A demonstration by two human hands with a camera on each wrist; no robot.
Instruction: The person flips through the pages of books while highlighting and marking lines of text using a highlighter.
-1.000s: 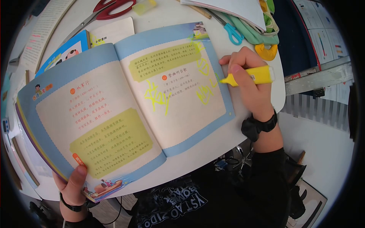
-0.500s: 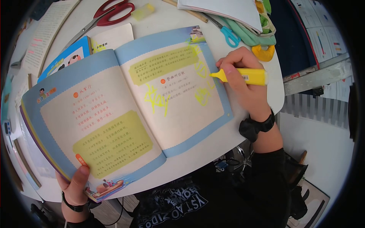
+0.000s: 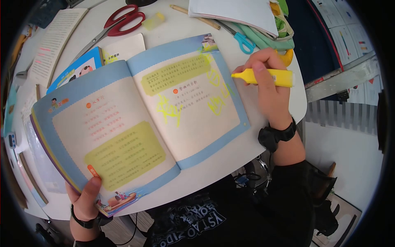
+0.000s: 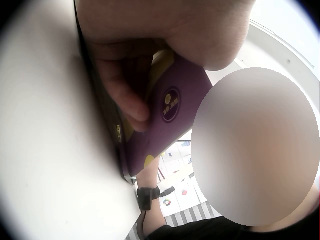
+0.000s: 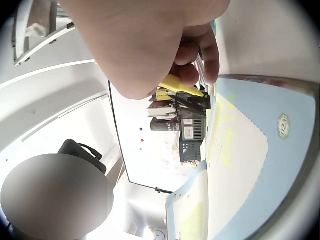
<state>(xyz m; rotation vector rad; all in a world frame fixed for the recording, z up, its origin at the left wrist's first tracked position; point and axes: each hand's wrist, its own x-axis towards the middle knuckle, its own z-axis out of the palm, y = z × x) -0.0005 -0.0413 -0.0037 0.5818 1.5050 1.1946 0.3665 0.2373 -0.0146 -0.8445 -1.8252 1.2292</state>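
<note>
An open book (image 3: 201,131) with blue-bordered pages lies tilted across the table, yellow-green strokes marked on its right page. At its lower left corner my left hand (image 3: 85,200) grips the edge, thumb on the page; the left wrist view shows fingers beneath the purple cover (image 4: 185,95). My right hand (image 3: 269,88) pinches a yellow highlighter (image 3: 282,77), its tip pointing left near the right page's outer margin. In the right wrist view the highlighter (image 5: 175,84) is partly hidden by the hand, and its tip appears a little off the page.
Red-handled scissors (image 3: 127,28), a blue book (image 3: 78,68) and a pale yellow cap-like piece (image 3: 154,20) lie behind the book. Blue-handled scissors (image 3: 245,43), a wooden stick (image 3: 197,16), papers (image 3: 234,14) and a green pouch (image 3: 267,41) are at the back right.
The highlighter moved left from the page's outer edge, then slightly up and right. More yellow strokes show near the right margin. The left hand keeps its grip as the book's left side shifts right.
</note>
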